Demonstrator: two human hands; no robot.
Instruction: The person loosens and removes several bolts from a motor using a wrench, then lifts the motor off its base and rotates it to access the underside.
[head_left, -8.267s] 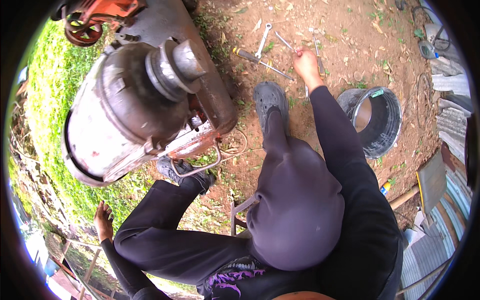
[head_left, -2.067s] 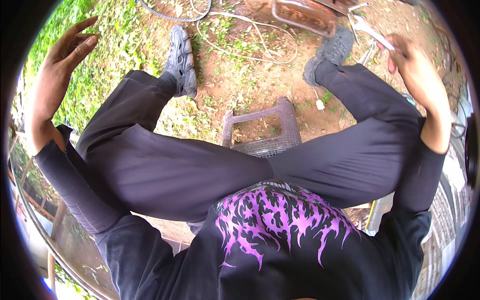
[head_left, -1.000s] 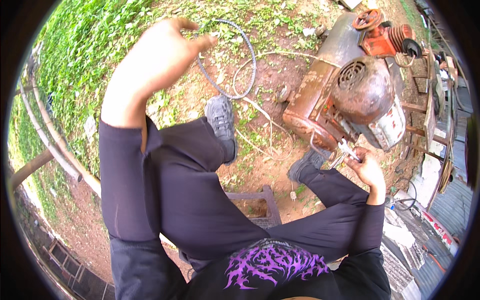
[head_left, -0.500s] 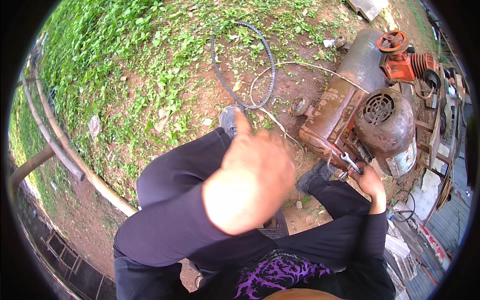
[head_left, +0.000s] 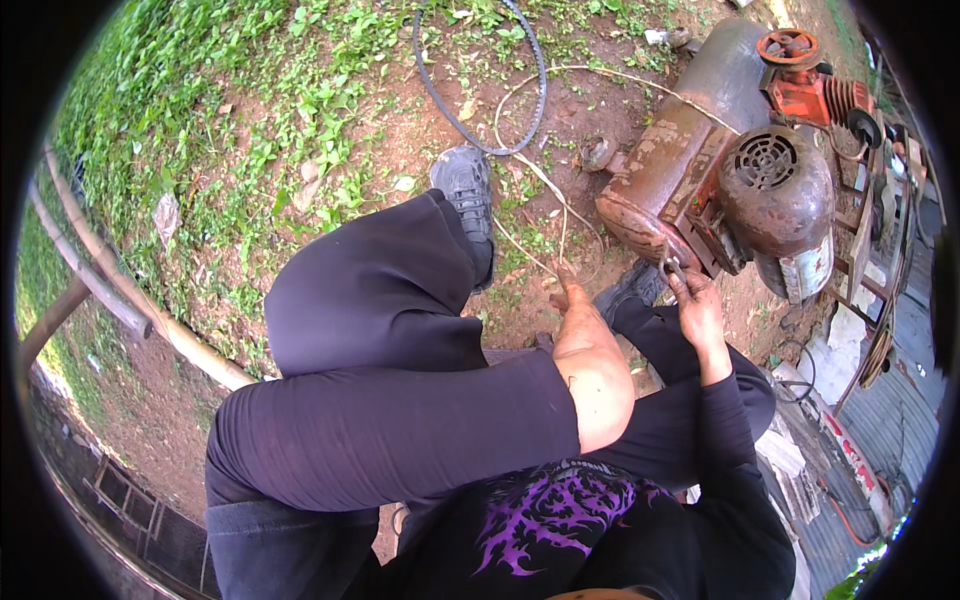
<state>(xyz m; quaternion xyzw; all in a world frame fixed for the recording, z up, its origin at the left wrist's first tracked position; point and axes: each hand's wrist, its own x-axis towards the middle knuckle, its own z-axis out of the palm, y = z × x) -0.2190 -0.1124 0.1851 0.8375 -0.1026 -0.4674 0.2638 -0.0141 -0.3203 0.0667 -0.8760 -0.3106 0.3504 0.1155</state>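
My right hand [head_left: 698, 315] is closed on metal wrenches [head_left: 675, 270], their ends mostly hidden, at the end of a rusty horizontal tank [head_left: 645, 175]. On the tank are a brown, rusted motor [head_left: 770, 205] with a slotted end cover and an orange pump [head_left: 800, 95] with a wheel on top. My left hand [head_left: 575, 315] reaches down left of the right one, fingers apart over the dirt near a pale cord [head_left: 555, 190]; I see nothing held in it, though its underside is hidden. A black belt [head_left: 540, 100] lies looped on the ground beyond my shoe.
Grass and dirt [head_left: 220, 200] spread to the left, with bamboo poles [head_left: 190, 350] along that edge. Weathered metal sheets [head_left: 905, 330], boards and a coiled cable stand at the right. My bent legs and dark shoes surround both hands.
Earlier my right hand reached among tools on the dirt; it now grips wrenches by the tank. My left hand has dropped from raised, mid-air positions toward the ground between my feet.
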